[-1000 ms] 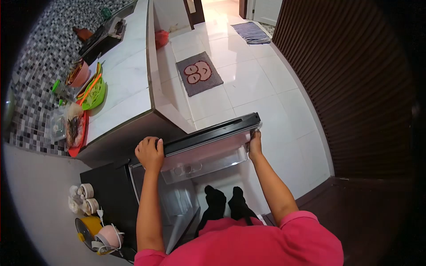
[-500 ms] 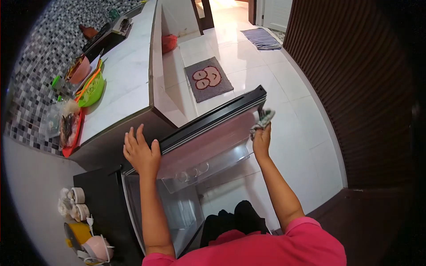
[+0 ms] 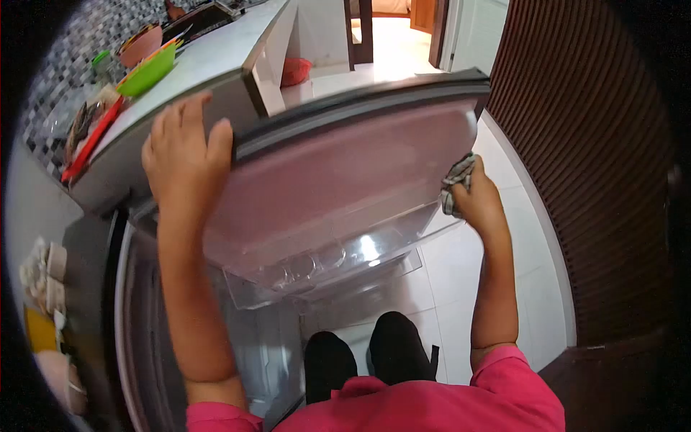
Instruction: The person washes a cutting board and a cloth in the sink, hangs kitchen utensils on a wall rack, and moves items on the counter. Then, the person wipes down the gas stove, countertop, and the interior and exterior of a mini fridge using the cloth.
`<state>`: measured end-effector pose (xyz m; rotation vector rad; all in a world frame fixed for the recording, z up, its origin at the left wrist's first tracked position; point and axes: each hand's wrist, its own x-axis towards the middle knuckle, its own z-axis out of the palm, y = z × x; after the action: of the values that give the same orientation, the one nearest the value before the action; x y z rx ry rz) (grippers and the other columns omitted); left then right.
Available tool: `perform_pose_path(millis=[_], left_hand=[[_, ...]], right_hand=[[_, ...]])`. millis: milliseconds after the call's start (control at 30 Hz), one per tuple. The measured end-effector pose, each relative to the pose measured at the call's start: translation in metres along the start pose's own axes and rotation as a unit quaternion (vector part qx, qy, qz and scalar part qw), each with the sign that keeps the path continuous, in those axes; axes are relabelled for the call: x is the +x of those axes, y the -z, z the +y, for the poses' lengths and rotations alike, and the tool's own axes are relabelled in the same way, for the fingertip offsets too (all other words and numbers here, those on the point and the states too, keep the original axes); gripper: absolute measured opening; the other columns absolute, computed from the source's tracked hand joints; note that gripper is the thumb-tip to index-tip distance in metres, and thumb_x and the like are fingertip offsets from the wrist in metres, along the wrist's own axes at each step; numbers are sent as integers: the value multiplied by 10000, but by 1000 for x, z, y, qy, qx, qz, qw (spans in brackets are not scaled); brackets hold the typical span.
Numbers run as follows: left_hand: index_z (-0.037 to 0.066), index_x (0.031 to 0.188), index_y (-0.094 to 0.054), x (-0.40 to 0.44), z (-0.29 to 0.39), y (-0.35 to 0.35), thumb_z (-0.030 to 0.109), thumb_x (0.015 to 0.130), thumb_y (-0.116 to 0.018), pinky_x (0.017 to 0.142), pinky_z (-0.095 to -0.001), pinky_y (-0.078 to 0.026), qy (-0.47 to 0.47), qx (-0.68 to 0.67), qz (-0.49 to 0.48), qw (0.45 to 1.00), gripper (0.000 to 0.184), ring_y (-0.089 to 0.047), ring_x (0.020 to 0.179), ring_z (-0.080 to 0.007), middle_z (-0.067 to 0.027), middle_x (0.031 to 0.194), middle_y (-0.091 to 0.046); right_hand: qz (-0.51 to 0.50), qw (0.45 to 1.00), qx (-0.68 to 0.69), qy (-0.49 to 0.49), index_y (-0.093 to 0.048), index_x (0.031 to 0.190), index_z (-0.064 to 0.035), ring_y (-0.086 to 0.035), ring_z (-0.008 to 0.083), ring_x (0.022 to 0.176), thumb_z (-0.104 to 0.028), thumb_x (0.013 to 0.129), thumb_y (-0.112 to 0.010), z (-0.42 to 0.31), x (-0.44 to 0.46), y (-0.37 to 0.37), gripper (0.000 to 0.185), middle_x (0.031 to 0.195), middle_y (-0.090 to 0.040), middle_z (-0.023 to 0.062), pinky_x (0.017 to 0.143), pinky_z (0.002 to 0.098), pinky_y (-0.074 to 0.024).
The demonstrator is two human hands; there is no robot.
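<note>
An open fridge door (image 3: 338, 165) spans the middle of the head view, its pinkish inner face toward me. Low on that face sits a clear shelf bin (image 3: 324, 263). My left hand (image 3: 186, 147) rests by the door's top edge at the left, its fingers spread. At the right, my right hand (image 3: 475, 194) grips a crumpled checked cloth (image 3: 458, 183) beside the door's outer edge. Below my left arm, part of the fridge interior (image 3: 266, 345) shows.
A counter (image 3: 216, 54) at upper left carries a green bowl (image 3: 150, 70), a red tray (image 3: 93, 140) and a stove (image 3: 201, 20). A red bag (image 3: 296, 70) lies beyond it. Slatted dark panelling (image 3: 583, 165) lines the right side.
The view has come lower and closer to the door, and my knees are bent. My left hand has opened off the door edge. My right hand has moved down the door's side with the cloth.
</note>
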<state>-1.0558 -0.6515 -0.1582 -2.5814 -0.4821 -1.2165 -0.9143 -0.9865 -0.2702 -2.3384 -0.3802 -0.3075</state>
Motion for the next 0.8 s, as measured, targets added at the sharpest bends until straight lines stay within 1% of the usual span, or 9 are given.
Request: perform_pose_path(millis=[100, 167, 300, 367, 433, 567, 633, 733, 800], left_hand=[[106, 1196, -513, 3, 0, 2, 270, 875, -474, 933, -436, -376, -24, 6, 6, 1000, 362, -489, 1143, -307, -145, 1213, -530], [114, 1150, -546, 8, 0, -4, 267, 883, -475, 902, -444, -417, -40, 44, 11, 998, 316, -515, 1113, -321, -127, 1227, -531], [124, 1187, -543, 4, 3, -3, 363, 859, -433, 910, -463, -415, -23, 42, -10, 999, 420, -517, 1121, -319, -149, 1186, -566], [128, 1219, -530, 7, 3, -2, 415, 850, -400, 922, -474, -403, -23, 31, -45, 998, 485, -512, 1137, -318, -165, 1175, -578], [138, 1228, -525, 11, -2, -2, 416, 854, -382, 928, -486, -399, -42, 50, -106, 992, 487, -508, 1150, -320, -163, 1210, -562], [228, 1295, -488, 12, 13, 20, 326, 925, -321, 1000, -608, -291, 30, 1, -210, 977, 417, -416, 1248, -313, -94, 1335, -466], [293, 1371, -401, 16, 16, 23, 390, 913, -251, 1029, -664, -129, 29, 6, -264, 964, 492, -259, 1336, -343, -140, 1430, -335], [319, 1369, -406, 14, 14, 18, 467, 879, -240, 1076, -618, -23, 57, -16, -257, 965, 538, -104, 1407, -324, -131, 1504, -206], [341, 1372, -399, 14, 14, 17, 473, 881, -238, 1077, -616, -18, 57, -15, -249, 967, 533, -90, 1409, -323, -132, 1508, -190]], right_hand=[[-82, 987, 124, -59, -485, 1113, 0, -634, 271, 589, -128, 763, -518, -13, -4, 20, 374, 832, -634, 212, 475, 352, -507], [-9, 996, 73, 45, -485, 1131, 1, -640, 305, 631, -121, 761, -520, 3, -5, 19, 391, 829, -636, 212, 536, 381, -517], [242, 937, 27, 252, -440, 1219, -56, -563, 368, 995, -209, 804, -572, -6, -7, 10, 462, 1063, -540, 206, 843, 454, -457], [315, 864, -46, 389, -436, 1241, -145, -311, 354, 1270, -225, 810, -593, -21, 11, -9, 465, 1271, -380, 165, 1045, 491, -247], [338, 771, -217, 494, -421, 1299, -221, -235, 338, 1347, -265, 822, -562, -46, 27, -21, 499, 1393, -319, 140, 1096, 500, -154], [188, 604, -304, 713, -380, 1355, -299, -113, 258, 1412, -266, 856, -479, -46, 51, -61, 510, 1511, -176, 63, 1122, 509, -47], [69, 489, -348, 797, -363, 1377, -313, -91, 222, 1419, -264, 867, -455, -58, 48, -72, 520, 1529, -136, 15, 1118, 520, -10], [-11, 510, -350, 785, -357, 1381, -301, -107, 170, 1415, -231, 893, -374, -119, 26, -101, 493, 1524, -157, -25, 1116, 517, 26], [158, 483, -340, 791, -356, 1387, -268, -100, 178, 1417, -203, 893, -357, -157, 12, -120, 499, 1524, -167, -6, 1119, 515, -20]])
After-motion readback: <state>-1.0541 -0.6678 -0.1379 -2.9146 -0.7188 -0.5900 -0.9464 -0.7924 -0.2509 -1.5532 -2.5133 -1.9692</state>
